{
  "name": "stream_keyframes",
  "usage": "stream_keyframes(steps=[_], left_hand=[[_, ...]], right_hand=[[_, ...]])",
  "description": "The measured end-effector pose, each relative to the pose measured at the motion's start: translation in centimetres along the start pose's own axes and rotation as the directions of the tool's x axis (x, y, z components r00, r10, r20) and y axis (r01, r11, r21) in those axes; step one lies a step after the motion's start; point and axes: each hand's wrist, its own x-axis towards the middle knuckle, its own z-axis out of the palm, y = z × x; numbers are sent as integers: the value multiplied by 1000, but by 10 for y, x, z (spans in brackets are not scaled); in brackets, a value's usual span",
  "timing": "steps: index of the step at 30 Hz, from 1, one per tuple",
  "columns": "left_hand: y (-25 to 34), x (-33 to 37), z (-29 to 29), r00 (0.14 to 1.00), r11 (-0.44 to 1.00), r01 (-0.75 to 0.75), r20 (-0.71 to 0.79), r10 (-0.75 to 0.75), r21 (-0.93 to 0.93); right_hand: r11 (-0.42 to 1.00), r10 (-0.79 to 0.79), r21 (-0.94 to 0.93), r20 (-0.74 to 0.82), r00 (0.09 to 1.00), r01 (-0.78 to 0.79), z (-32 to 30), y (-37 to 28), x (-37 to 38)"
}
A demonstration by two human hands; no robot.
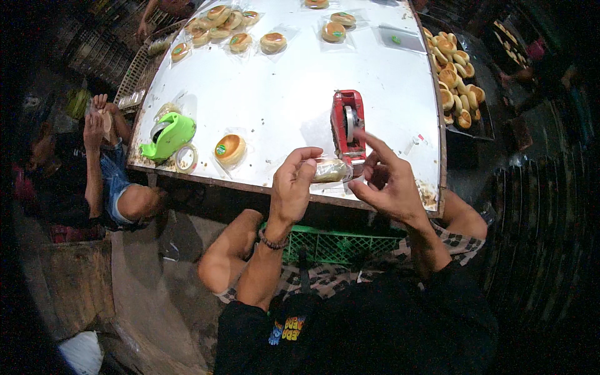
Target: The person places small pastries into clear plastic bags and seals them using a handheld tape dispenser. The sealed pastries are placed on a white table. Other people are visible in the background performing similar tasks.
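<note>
In my left hand (294, 186) is a bun in a clear plastic wrapper (331, 170), turned on its side over the table's near edge. Just right of it, my right hand (394, 184) has its fingers apart, the index finger stretched toward the tape roll of a red tape dispenser (348, 122). Whether its fingertips touch the wrapper's end or a strip of tape is too small to tell. A golden-topped wrapped bun (230, 150) with a green label lies left of my left hand.
On the white table (275, 94) are a green tape dispenser (172, 135), a tape roll (185, 159) and several wrapped buns (219, 25) at the far side. A dark tray of unwrapped buns (453, 78) stands right. Another person's hands (99, 122) hold something at left. A green crate (340, 244) sits below.
</note>
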Motion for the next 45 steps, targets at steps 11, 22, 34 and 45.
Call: stream_keyframes(steps=[11, 22, 34, 45], left_hand=[[-33, -3, -16, 999, 990, 34, -11, -36, -134], [-86, 27, -128, 679, 852, 11, -622, -390, -523], [-96, 28, -109, 806, 954, 301, -534, -254, 1], [-77, 15, -90, 821, 947, 198, -570, -19, 254]], right_hand=[[845, -101, -478, 295, 950, 238, 37, 42, 40], [906, -6, -423, -65, 998, -22, -57, 109, 193], [817, -27, -563, -251, 968, -123, -66, 248, 393], [763, -28, -612, -352, 935, -208, -147, 216, 258]])
